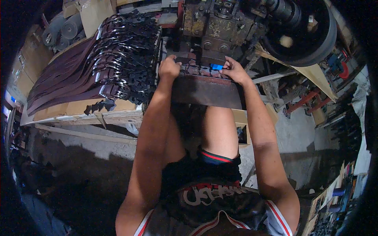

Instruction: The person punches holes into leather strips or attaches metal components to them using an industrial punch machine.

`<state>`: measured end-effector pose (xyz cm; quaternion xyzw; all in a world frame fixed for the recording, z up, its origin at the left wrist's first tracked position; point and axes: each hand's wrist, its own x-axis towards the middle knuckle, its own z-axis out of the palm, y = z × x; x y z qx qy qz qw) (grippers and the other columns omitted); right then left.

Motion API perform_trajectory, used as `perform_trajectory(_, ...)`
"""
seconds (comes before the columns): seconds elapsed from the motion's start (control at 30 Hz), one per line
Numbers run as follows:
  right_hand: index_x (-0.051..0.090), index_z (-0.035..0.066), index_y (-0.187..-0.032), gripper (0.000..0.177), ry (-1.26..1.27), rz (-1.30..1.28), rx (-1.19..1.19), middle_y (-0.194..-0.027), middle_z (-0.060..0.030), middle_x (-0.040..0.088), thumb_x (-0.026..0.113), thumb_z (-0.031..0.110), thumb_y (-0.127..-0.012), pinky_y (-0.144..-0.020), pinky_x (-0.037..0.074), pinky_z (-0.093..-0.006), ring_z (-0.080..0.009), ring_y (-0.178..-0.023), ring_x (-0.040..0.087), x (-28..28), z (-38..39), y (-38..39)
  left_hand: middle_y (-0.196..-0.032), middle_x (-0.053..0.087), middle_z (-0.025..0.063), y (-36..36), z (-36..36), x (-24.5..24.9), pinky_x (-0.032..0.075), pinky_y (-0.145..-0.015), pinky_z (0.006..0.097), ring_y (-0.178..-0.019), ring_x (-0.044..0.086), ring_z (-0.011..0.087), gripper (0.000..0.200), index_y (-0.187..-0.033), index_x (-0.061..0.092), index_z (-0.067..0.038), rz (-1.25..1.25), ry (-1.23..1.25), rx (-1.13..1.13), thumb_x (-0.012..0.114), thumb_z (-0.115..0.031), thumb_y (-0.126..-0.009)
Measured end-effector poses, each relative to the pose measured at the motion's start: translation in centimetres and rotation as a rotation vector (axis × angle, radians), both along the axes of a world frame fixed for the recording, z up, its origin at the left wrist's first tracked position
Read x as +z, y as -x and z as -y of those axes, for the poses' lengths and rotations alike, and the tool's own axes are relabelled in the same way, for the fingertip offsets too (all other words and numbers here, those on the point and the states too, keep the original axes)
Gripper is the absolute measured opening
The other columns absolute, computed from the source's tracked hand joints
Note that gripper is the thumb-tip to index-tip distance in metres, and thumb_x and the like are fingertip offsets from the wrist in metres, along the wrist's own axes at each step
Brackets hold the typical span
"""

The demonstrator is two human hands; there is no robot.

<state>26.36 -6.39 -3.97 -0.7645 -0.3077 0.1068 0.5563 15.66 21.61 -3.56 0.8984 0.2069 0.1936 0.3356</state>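
Observation:
Both my hands are at the front of a heavy, worn machine (220,29). My left hand (169,68) is closed, fingers curled at the left end of the machine's bed; what it grips, if anything, is hidden. On the other side my right hand (235,71) pinches with thumb and fingers at the bed's right end, beside a small bright blue piece (216,67). Its fingertips are too small and dark to show what they hold. A dark, narrow strip runs between the two hands. Below them a dark metal plate (208,92) stands over my knees.
Many brown belts (67,74) with shiny buckles (116,59) lie piled on a cardboard-topped table (78,112) to my left. Dark rolls (71,29) sit behind them. A large flywheel (301,35) is at upper right. Red metal legs (305,100) stand on the floor at right.

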Motion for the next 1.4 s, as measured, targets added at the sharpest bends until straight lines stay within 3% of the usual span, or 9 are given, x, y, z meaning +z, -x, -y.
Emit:
perform_trajectory(0.17,0.023,-0.002,-0.142,0.081,-0.070,-0.082,0.063,-0.127,-0.0156,0.052,0.064,-0.006,-0.072,-0.087,0.047,-0.0297,-0.0179,-0.103,0.053,-0.7,0.9,-1.4,-0.116,0.061,0.0175,0.1,0.0,0.0,0.043,-0.094,0.0424,-0.110,0.055,0.0349,0.043,-0.118,0.060,-0.013,0.010,-0.002,0.002,0.069,-0.025,-0.078)
perform_trajectory(0.27,0.025,-0.002,-0.142,0.082,-0.101,-0.109,0.080,-0.128,-0.0165,0.051,0.069,-0.002,-0.073,-0.089,0.046,-0.0298,-0.0186,-0.105,0.052,-0.8,0.9,-1.4,-0.116,0.061,0.0176,-0.1,-0.1,-0.3,0.043,-0.094,0.0421,-0.110,0.056,0.0346,0.043,-0.118,0.060,-0.012,0.018,-0.005,-0.003,0.069,-0.025,-0.078)
perform_trajectory(0.47,0.030,-0.003,-0.139,0.082,0.075,0.028,-0.023,-0.119,-0.0140,0.056,0.077,0.009,-0.073,-0.087,0.046,-0.0292,-0.0173,-0.099,0.054,-0.2,0.3,-0.8,-0.114,0.061,0.0179,-0.3,-0.2,-0.8,0.044,-0.093,0.0418,-0.109,0.056,0.0350,0.042,-0.116,0.061,-0.010,0.083,-0.009,-0.007,0.070,-0.024,-0.077)
perform_trajectory(0.77,0.034,-0.005,-0.136,0.073,-0.007,0.028,-0.012,-0.107,-0.0090,0.060,0.073,0.004,-0.075,-0.083,0.047,-0.0275,-0.0140,-0.090,0.054,-0.4,0.2,-0.4,-0.113,0.062,0.0182,-0.4,-0.3,-1.0,0.045,-0.092,0.0423,-0.108,0.056,0.0349,0.043,-0.117,0.061,-0.012,0.078,-0.012,-0.009,0.070,-0.024,-0.077)
perform_trajectory(1.07,0.034,-0.008,-0.135,0.072,0.070,0.103,-0.046,-0.100,-0.0067,0.060,0.072,0.004,-0.075,-0.082,0.046,-0.0262,-0.0128,-0.088,0.054,-0.2,0.2,-0.3,-0.112,0.062,0.0188,-0.1,-0.1,-0.5,0.044,-0.092,0.0424,-0.107,0.057,0.0358,0.042,-0.116,0.062,-0.012,0.068,0.010,0.003,0.070,-0.024,-0.077)
perform_trajectory(1.27,0.031,-0.008,-0.136,0.073,0.031,0.048,-0.032,-0.103,-0.0082,0.061,0.070,0.000,-0.076,-0.082,0.047,-0.0263,-0.0131,-0.089,0.054,1.0,-0.2,1.3,-0.113,0.062,0.0183,-0.3,-0.2,-0.7,0.045,-0.092,0.0408,-0.107,0.058,0.0352,0.045,-0.117,0.060,-0.009,0.065,-0.010,0.000,0.071,-0.024,-0.077)
perform_trajectory(1.4,0.027,-0.006,-0.139,0.073,-0.014,0.001,0.014,-0.116,-0.0113,0.059,0.064,-0.006,-0.077,-0.083,0.047,-0.0268,-0.0146,-0.094,0.055,0.4,0.1,0.4,-0.111,0.062,0.0185,-0.4,-0.4,-1.0,0.045,-0.091,0.0416,-0.106,0.058,0.0361,0.041,-0.115,0.061,-0.010,0.104,-0.051,-0.017,0.071,-0.024,-0.077)
